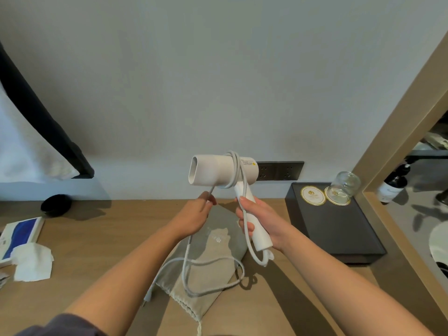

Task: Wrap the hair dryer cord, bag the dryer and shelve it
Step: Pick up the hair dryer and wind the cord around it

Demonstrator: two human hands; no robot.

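A white hair dryer (213,171) is held up over the wooden desk, nozzle pointing left. My right hand (260,218) grips its handle. The grey-white cord (211,263) loops a couple of times around the barrel, runs down along the handle, and hangs in a loose loop. My left hand (194,215) pinches a stretch of cord just below the nozzle. The plug (148,298) rests on the desk at the cord's end. Under the dryer lies a beige drawstring bag (213,241), flat on the desk, its mouth toward me.
A dark tray (339,234) with an upturned glass (345,187) and round coasters sits to the right. A wall socket strip (281,170) is behind the dryer. A black dish (56,205), a blue-white box (20,235) and tissue (32,263) lie left. A wooden shelf frame (397,141) stands at right.
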